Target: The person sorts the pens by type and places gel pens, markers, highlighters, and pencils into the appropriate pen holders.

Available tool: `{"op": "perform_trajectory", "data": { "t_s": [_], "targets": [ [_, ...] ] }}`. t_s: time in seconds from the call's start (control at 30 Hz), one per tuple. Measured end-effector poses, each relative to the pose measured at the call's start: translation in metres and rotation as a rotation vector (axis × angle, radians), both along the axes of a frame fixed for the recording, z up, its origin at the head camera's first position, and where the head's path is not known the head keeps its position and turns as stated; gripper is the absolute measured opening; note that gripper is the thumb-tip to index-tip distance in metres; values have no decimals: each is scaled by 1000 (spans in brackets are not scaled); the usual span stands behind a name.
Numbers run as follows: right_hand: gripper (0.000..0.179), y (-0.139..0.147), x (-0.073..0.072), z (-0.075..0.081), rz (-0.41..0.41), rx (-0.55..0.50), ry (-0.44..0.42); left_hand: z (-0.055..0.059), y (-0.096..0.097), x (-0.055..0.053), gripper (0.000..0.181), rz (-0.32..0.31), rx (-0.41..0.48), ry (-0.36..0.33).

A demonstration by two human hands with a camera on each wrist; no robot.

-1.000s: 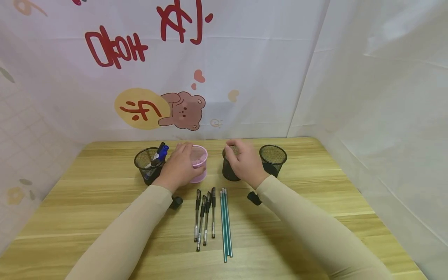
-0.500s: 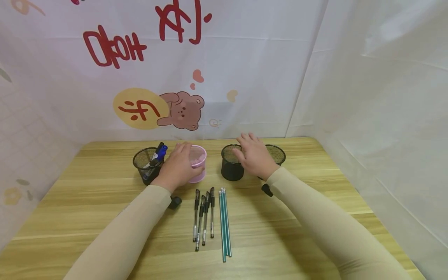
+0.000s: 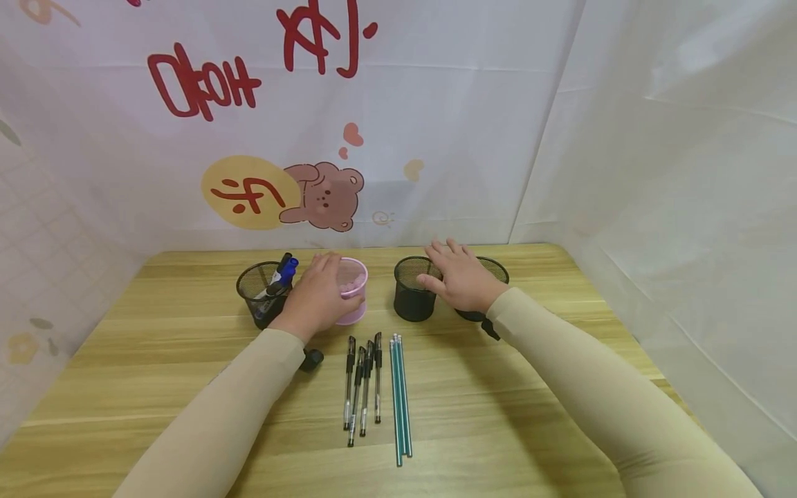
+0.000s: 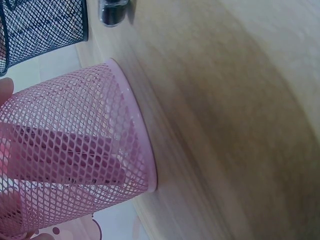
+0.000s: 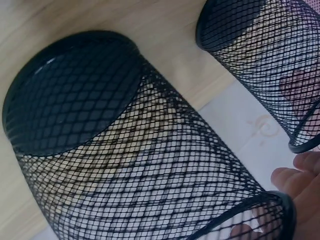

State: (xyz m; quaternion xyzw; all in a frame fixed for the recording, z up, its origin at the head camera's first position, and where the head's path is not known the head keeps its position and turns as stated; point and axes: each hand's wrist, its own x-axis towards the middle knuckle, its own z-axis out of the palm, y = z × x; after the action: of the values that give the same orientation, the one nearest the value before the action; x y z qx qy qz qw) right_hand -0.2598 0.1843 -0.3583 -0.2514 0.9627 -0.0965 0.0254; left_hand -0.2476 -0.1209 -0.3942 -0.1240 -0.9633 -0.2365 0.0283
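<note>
The left hand point(image 3: 316, 294) grips a pink mesh pen holder point(image 3: 353, 315) standing on the table, its thumb around the near side. Pink items point(image 4: 70, 155) show through the mesh in the left wrist view. With fingers spread, the right hand point(image 3: 463, 277) is over the rightmost black mesh pen holder point(image 5: 165, 155), which it partly hides in the head view. Its fingertips are near the rim in the right wrist view. Another black pen holder point(image 3: 414, 306) stands to the left of that hand.
Several black-capped gel pens point(image 3: 364, 387) and several green pencils point(image 3: 400, 401) lie on the wooden table point(image 3: 498, 429) in front. A black mesh pen holder point(image 3: 260, 315) at far left carries markers point(image 3: 285, 275). Behind stands a printed curtain point(image 3: 448, 138).
The right hand has moved right, from over the middle black pen holder to over the rightmost one, and its fingers have spread. The left hand has stayed on the pink pen holder.
</note>
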Motion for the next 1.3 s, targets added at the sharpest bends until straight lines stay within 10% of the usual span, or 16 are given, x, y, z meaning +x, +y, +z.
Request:
{"op": "perform_trajectory", "data": {
  "t_s": [1.3],
  "targets": [
    [94, 2, -8, -21, 25, 41, 50, -1, 1, -1, 99, 8, -15, 0]
  ]
}}
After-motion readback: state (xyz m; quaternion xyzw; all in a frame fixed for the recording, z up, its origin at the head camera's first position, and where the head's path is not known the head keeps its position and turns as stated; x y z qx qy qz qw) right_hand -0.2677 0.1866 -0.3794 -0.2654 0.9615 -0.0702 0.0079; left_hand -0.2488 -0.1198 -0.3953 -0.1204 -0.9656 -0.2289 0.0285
